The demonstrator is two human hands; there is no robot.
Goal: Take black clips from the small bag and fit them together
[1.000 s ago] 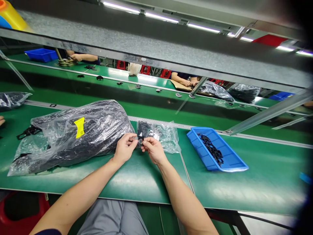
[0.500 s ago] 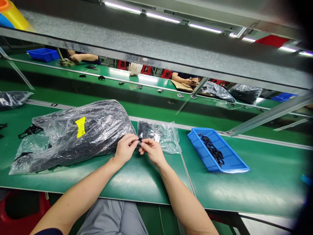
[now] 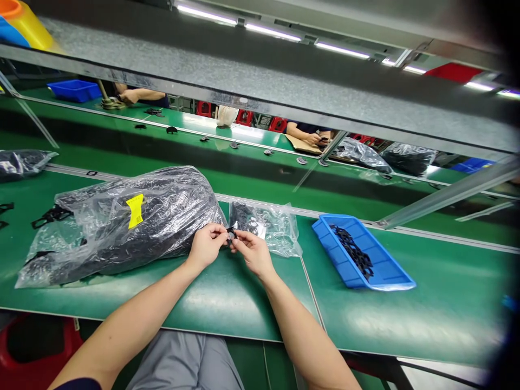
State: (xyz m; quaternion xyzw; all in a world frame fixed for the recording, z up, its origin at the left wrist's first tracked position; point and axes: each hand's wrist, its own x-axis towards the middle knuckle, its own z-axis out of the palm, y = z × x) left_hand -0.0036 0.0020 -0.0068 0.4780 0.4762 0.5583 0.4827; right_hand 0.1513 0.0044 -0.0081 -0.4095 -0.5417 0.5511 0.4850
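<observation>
My left hand and my right hand meet over the green table, fingertips pinched together on a small black plastic part. Most of the part is hidden by my fingers. Just left of my hands lies a large clear plastic bag full of black parts, with a yellow label. Right behind my hands sits a small clear bag holding more black pieces.
A blue tray with several black parts stands to the right. Loose black parts lie at the far left. Beyond runs a green conveyor carrying small dark pieces; other people's hands work across it. A steel shelf hangs overhead.
My hands stay in place, fingers working closer together on the small black part. The view has shifted slightly.
</observation>
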